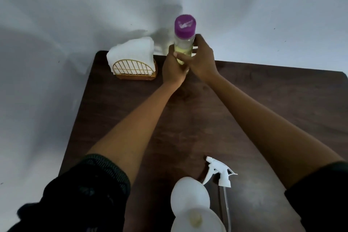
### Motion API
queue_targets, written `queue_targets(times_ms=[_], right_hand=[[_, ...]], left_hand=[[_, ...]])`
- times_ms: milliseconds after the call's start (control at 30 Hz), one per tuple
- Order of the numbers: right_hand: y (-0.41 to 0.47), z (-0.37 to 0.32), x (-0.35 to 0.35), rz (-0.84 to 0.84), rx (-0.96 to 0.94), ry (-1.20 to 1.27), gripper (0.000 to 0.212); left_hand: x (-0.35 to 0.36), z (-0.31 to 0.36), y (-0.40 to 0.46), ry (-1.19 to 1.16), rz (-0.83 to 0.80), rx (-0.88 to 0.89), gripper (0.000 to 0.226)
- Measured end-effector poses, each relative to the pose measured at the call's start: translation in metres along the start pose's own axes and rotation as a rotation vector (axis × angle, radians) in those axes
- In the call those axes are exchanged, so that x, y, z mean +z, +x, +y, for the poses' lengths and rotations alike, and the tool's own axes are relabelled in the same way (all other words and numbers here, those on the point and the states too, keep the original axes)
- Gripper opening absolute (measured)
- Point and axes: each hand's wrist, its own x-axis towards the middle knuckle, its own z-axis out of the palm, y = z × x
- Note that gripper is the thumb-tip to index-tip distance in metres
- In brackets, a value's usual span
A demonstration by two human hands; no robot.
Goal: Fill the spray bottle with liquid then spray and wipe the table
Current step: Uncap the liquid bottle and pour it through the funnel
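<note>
A clear bottle [183, 47] with a purple cap [185, 26] is held upright at the far edge of the dark wooden counter [263, 109]; pale yellow liquid is seen in its lower part. The left hand [172, 68] is wrapped around the lower body of the bottle from the left, and the right hand [202, 58] is closed around it from the right, slightly higher, with the fingers laid across the front. Whether the bottle's base is resting on the counter cannot be told, as it is hidden by the hands.

Just left of the bottle, a gold wire holder [134, 69] filled with white napkins [131, 51] is set at the far left corner of the counter.

At the near edge, a white funnel [195, 220] is seated in what appears to be the spray bottle's neck, largely cut off by the frame. Behind it a round white shape [188, 194] is seen that cannot be identified. The white trigger sprayer head [219, 172] is lain on the counter just beside the funnel, to its right, with its clear dip tube [227, 209] pointed toward the near edge. Black sleeves [90, 190] are seen pushed up both forearms.
</note>
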Motion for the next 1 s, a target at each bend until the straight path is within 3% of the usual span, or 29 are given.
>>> queue_targets(times_ms=[267,533,667,867,1000], right_hand=[[-0.067,-0.030,-0.041,-0.047,-0.090,-0.054,0.056],[-0.133,-0.114,-0.116,-0.175,-0.151,-0.206,0.068],[-0.160,-0.173,-0.156,-0.019,-0.277,-0.386,0.052],[-0.173,-0.230,-0.184,0.209,-0.362,-0.593,0.065],[-0.183,-0.263,-0.205,0.153,-0.446,-0.696,0.059]], left_hand=[[-0.031,0.033,-0.073,0.074,0.004,0.149,0.052],[-0.076,0.092,-0.143,0.166,-0.048,0.220,0.057],[-0.094,0.128,-0.162,0.182,-0.005,0.300,0.060],[-0.113,0.172,-0.184,0.206,0.101,0.414,0.058],[-0.122,0.192,-0.194,0.198,0.066,0.448,0.053]])
